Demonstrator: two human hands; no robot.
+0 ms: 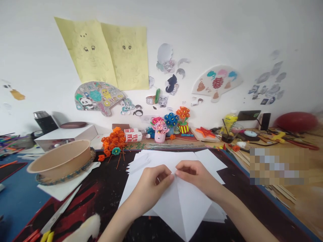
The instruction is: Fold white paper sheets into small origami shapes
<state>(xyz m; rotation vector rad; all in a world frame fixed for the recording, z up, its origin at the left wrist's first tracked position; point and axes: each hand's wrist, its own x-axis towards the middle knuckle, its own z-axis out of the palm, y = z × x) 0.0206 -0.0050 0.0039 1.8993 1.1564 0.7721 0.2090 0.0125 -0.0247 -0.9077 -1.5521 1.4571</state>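
— Where the desk (101, 191) meets its near edge, what is listed?
— Entries: scissors (58, 215), near-left corner; folded white sheet (186, 208), near-centre, atop a paper stack (209, 161).
— Hands?
— Both closed: left hand (151, 185) and right hand (196, 176) pinch that sheet's top crease, fingertips touching.
— Farther?
— Entries: paper bowl (60, 159), left edge; orange pipe-cleaner flowers (113, 141), toward the far edge.

Far right wall, fan-shaped paper (217, 82): red double-happiness sign 囍 at its centre, legible.
Far centre of the desk, white tube (133, 136) lying on its side: large red Chinese characters on the label, too blurred to read.
Far left wall, panda fan (97, 97): stickers, any lettering too small to tell.
Near centre, white paper (181, 201): plain, unprinted.
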